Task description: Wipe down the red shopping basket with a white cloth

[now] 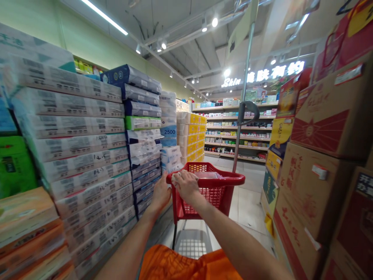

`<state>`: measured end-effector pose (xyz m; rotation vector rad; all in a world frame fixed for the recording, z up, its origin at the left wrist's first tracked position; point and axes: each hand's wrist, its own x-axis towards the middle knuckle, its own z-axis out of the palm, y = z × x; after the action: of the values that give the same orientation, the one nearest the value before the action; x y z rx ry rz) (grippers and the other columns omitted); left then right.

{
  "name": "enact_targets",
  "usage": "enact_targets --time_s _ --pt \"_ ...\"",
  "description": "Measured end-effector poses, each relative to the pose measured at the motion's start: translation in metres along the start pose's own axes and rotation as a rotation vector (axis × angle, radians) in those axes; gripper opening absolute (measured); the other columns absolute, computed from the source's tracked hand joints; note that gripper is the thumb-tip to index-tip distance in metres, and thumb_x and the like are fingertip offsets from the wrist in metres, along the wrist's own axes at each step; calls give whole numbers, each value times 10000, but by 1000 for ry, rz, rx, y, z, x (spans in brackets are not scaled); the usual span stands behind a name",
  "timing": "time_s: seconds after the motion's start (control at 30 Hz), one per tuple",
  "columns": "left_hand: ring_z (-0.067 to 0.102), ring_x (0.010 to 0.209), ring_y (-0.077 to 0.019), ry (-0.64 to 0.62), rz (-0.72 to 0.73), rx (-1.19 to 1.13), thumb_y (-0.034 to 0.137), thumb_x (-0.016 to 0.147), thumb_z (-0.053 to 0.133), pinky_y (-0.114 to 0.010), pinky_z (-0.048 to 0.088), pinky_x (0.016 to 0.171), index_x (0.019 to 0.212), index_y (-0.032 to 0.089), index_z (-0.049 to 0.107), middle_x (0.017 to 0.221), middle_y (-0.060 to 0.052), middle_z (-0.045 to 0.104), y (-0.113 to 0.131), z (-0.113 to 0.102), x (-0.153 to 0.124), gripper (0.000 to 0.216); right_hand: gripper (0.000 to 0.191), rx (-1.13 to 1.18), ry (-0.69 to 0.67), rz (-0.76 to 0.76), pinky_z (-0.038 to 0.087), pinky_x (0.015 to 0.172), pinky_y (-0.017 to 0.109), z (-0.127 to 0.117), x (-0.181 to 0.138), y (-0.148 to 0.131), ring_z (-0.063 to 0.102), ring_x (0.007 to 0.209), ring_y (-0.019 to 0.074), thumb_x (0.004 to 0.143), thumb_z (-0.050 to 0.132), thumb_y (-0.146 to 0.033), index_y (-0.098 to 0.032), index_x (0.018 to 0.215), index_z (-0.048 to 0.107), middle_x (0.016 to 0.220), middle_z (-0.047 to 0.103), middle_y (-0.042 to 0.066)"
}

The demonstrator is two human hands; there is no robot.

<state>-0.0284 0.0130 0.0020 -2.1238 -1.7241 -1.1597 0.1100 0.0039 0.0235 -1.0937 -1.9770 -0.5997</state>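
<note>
A red plastic shopping basket [217, 190] stands on a metal frame in the aisle ahead of me. My right hand [186, 186] rests on its near rim, fingers curled over the edge, with something pale under them. My left hand [161, 192] is at the basket's left side, against the rim's corner; its fingers point away and are partly hidden. A pinkish item [207, 175] lies inside the basket. My orange clothing [180, 264] shows at the bottom.
Tall stacks of packaged tissue [84, 155] line the left side of the narrow aisle. Brown and red cartons [317, 175] are piled on the right. A grey pole with a handle [243, 116] rises behind the basket. Product shelves [233, 132] run across the far end.
</note>
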Motion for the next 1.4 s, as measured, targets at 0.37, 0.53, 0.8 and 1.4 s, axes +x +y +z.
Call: enact_targets --time_s 0.37,0.53,0.8,1.4 --pt "358 1230 -238 -38 5 254 75 712 349 -531 218 1010 1231 144 424 1285 -103 478 31 -11 -1 529 315 -16 116 306 402 839 422 -46 -42 79 518 984 247 801 417 -207 -205 1080 563 1112 556 96" --pt "341 1245 -205 -104 204 208 92 716 352 -480 199 1043 1228 166 441 1313 -78 452 61 7 -5 525 335 37 72 33 324 960 409 -33 -40 50 407 1152 230 786 464 -196 -232 1109 547 1196 518 70" --pt "326 1253 -224 -71 167 238 112 691 392 -512 181 1044 1243 176 423 1321 -85 439 66 9 -9 557 348 -119 233 346 310 956 453 -54 -73 117 477 1068 244 786 408 -173 -167 1098 562 1126 559 112" --pt "226 1300 -223 -169 179 235 149 697 398 -478 149 1060 1309 131 315 1401 -85 313 93 20 -10 617 342 -68 202 194 315 964 409 -48 -70 105 434 1128 237 808 406 -187 -198 1118 552 1182 533 86"
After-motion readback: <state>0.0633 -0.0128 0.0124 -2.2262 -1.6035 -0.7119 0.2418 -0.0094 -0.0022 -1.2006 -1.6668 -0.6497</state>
